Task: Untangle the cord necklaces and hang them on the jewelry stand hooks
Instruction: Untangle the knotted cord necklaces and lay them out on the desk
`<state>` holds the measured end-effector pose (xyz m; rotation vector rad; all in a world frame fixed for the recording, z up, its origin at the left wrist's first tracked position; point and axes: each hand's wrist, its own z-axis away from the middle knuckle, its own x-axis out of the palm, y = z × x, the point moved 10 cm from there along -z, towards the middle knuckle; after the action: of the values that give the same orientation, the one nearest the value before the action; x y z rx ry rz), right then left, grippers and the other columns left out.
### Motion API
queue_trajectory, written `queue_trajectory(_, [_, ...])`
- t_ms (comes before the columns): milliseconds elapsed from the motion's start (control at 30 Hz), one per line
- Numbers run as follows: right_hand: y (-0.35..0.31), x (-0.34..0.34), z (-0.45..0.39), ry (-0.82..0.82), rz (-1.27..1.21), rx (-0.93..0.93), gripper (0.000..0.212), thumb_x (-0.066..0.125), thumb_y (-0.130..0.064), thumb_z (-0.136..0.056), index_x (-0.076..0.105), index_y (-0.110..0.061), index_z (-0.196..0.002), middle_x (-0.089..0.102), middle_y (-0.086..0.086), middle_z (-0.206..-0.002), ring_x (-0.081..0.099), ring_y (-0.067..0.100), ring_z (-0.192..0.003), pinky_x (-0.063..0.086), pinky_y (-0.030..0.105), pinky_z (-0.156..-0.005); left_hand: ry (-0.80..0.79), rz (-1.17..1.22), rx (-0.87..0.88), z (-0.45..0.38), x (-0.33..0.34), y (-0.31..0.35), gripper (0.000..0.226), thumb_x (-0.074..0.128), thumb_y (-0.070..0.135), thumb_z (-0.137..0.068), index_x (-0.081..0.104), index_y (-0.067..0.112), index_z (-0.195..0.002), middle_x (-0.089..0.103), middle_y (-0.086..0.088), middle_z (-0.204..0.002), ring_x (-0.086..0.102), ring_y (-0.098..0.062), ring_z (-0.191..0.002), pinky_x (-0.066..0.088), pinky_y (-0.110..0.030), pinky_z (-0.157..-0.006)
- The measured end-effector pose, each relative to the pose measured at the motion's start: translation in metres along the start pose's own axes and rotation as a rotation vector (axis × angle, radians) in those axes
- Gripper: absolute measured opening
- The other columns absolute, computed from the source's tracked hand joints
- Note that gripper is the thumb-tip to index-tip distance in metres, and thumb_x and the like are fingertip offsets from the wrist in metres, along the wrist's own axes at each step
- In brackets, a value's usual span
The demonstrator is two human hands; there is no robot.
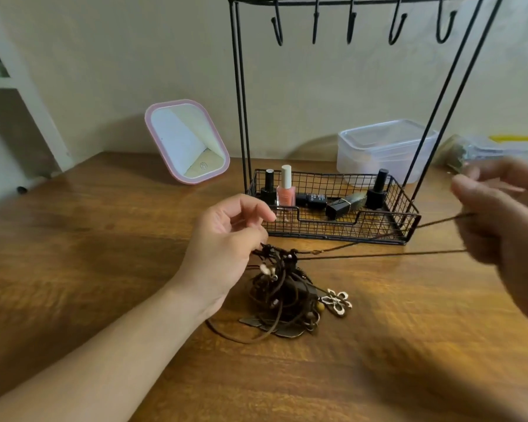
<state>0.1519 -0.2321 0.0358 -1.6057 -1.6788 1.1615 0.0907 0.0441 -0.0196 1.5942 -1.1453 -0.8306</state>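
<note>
A tangle of dark brown cord necklaces (282,295) with beads, a metal flower pendant (337,300) and a leaf pendant lies on the wooden table, partly lifted. My left hand (226,248) holds the top of the tangle with curled fingers. Two cord strands (387,254) stretch taut to the right into my right hand (506,220), which is blurred and grips them. The black wire jewelry stand (241,117) rises behind, its several hooks (351,24) bare at the top of the view.
The stand's wire basket (404,219) holds nail polish bottles and a lipstick. A pink-framed mirror (187,141) leans at the wall on the left. A clear plastic box (384,147) and a bag sit behind the stand on the right.
</note>
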Motion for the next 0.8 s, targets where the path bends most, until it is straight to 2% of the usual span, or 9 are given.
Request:
queue_trajectory(67, [-0.018, -0.006, 0.004, 0.106, 0.294, -0.158, 0.031, 0.066, -0.067, -0.079, 0.061, -0.036, -0.078, 0.042, 0.004, -0.054, 0.034, 0.031, -0.048, 0.026, 0.042, -0.042, 0.067, 0.001, -0.032, -0.001, -0.009, -0.004, 0.026, 0.057, 0.005, -0.067, 0.069, 0.028, -0.067, 0.051, -0.001, -0.070, 0.047, -0.021, -0.074, 0.044, -0.030, -0.073])
queue_trajectory(100, [-0.021, -0.008, 0.006, 0.135, 0.366, -0.191, 0.029, 0.063, -0.067, -0.082, 0.062, -0.039, -0.077, 0.044, 0.006, -0.058, 0.037, 0.034, -0.054, 0.028, 0.046, -0.048, 0.093, 0.003, -0.041, -0.002, -0.012, -0.004, 0.029, 0.057, 0.001, -0.069, 0.069, 0.027, -0.067, 0.052, 0.000, -0.069, 0.047, -0.021, -0.073, 0.044, -0.031, -0.075])
queue_trajectory(233, [-0.015, -0.032, -0.002, 0.232, 0.516, -0.116, 0.032, 0.054, -0.075, -0.083, 0.061, -0.046, -0.074, 0.050, 0.013, -0.060, 0.047, 0.042, -0.058, 0.040, 0.048, -0.053, 0.181, -0.002, -0.071, -0.002, -0.022, -0.006, 0.044, 0.048, -0.020, -0.077, 0.065, 0.020, -0.069, 0.055, 0.005, -0.069, 0.049, -0.015, -0.071, 0.045, -0.029, -0.075])
queue_trajectory(367, [0.031, -0.098, -0.022, 0.345, 0.693, 0.029, 0.038, 0.043, -0.086, -0.079, 0.054, -0.050, -0.071, 0.052, -0.001, -0.066, 0.053, 0.028, -0.063, 0.048, 0.052, -0.064, 0.193, -0.046, -0.099, -0.003, -0.026, -0.009, 0.044, 0.045, -0.021, -0.077, 0.065, 0.018, -0.073, 0.056, 0.005, -0.076, 0.050, -0.011, -0.072, 0.042, -0.026, -0.072])
queue_trajectory(433, [0.040, -0.105, -0.025, 0.366, 0.698, 0.063, 0.042, 0.041, -0.089, -0.074, 0.055, -0.049, -0.071, 0.053, 0.003, -0.065, 0.054, 0.031, -0.063, 0.049, 0.053, -0.064, 0.172, -0.075, -0.100, -0.002, -0.024, -0.009, 0.045, 0.045, -0.022, -0.078, 0.066, 0.018, -0.075, 0.058, 0.008, -0.077, 0.051, -0.008, -0.073, 0.043, -0.027, -0.077])
queue_trajectory(500, [0.033, -0.093, -0.020, 0.325, 0.676, 0.093, 0.048, 0.044, -0.089, -0.072, 0.059, -0.044, -0.072, 0.054, 0.008, -0.062, 0.054, 0.034, -0.060, 0.050, 0.048, -0.059, 0.115, -0.126, -0.105, -0.003, -0.018, -0.011, 0.047, 0.046, -0.020, -0.079, 0.068, 0.020, -0.075, 0.059, 0.011, -0.076, 0.052, -0.006, -0.072, 0.043, -0.029, -0.081])
queue_trajectory(567, [0.041, -0.075, -0.018, 0.188, 0.725, 0.146, 0.056, 0.043, -0.094, -0.066, 0.062, -0.042, -0.074, 0.050, 0.004, -0.052, 0.052, 0.028, -0.050, 0.046, 0.033, -0.044, 0.049, -0.159, -0.114, -0.004, -0.012, -0.014, 0.050, 0.046, -0.019, -0.079, 0.070, 0.024, -0.073, 0.057, 0.013, -0.072, 0.052, -0.005, -0.070, 0.044, -0.027, -0.077])
queue_trajectory(667, [0.053, -0.032, -0.012, -0.035, 0.967, 0.152, 0.049, 0.051, -0.088, -0.066, 0.065, -0.041, -0.068, 0.056, -0.007, -0.050, 0.056, 0.021, -0.048, 0.054, 0.032, -0.052, -0.012, -0.075, -0.104, -0.004, -0.006, -0.013, 0.053, 0.042, -0.020, -0.078, 0.070, 0.025, -0.071, 0.050, 0.005, -0.072, 0.048, -0.009, -0.066, 0.042, -0.020, -0.061])
queue_trajectory(800, [0.038, 0.038, 0.007, -0.206, 1.057, -0.028, 0.019, 0.061, -0.055, -0.079, 0.071, -0.039, -0.083, 0.066, -0.017, -0.084, 0.059, 0.010, -0.074, 0.050, 0.028, -0.069, -0.124, 0.112, -0.055, -0.003, 0.006, -0.005, 0.061, 0.035, -0.026, -0.078, 0.068, 0.024, -0.069, 0.047, 0.006, -0.067, 0.044, -0.013, -0.062, 0.040, -0.019, -0.059])
